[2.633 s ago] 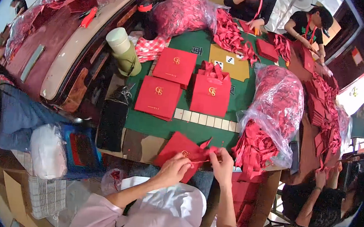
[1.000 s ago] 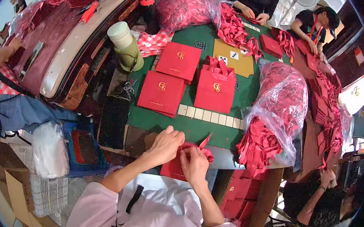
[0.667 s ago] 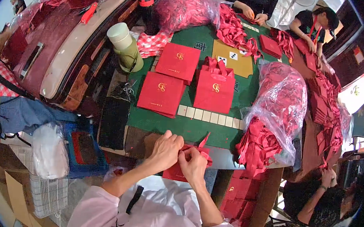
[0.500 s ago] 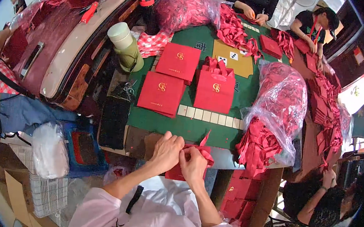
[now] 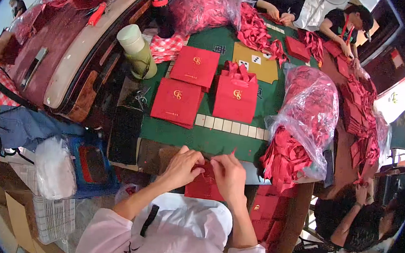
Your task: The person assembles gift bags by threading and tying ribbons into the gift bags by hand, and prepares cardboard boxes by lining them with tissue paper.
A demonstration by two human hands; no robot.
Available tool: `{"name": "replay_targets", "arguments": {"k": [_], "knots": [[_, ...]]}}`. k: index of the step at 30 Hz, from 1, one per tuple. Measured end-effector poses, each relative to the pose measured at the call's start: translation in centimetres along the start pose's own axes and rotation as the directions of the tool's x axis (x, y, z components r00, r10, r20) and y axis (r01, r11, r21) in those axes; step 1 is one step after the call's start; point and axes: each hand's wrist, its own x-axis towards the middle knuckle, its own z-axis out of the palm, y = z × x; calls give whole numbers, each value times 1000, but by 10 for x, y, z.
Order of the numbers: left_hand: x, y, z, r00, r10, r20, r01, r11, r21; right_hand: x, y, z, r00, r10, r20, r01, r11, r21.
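One red bag [image 5: 204, 187] sits between left hand [image 5: 182, 167] and right hand [image 5: 229, 177], each grip pinching its top.

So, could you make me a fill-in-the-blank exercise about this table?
1. The left hand and right hand are at a bag coloured ____.
2. The tabletop is mostly ____.
3. The bottle is to the ____ of the bag stacks.
4. The checked cloth is red and ____.

Missing words: red; green; left; white.

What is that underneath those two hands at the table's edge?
A red bag lies partly beneath the left hand and right hand; its middle shows between them. Its upper sides, and anything pinched in either grip, are covered.
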Motion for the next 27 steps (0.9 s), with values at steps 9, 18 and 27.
{"name": "replay_targets", "arguments": {"k": [9,18,27], "knots": [[-8,13,14,963,253,-95,-231,953,198,17,40,-11,890,-28,455,18,1000,25],[-4,13,4,925,367,-95,-343,917,203,29,51,-23,827,-140,545,-78,930,358],[2,9,1,916,395,-68,-376,907,189,28,55,-3,838,-77,540,-180,896,407]]}}
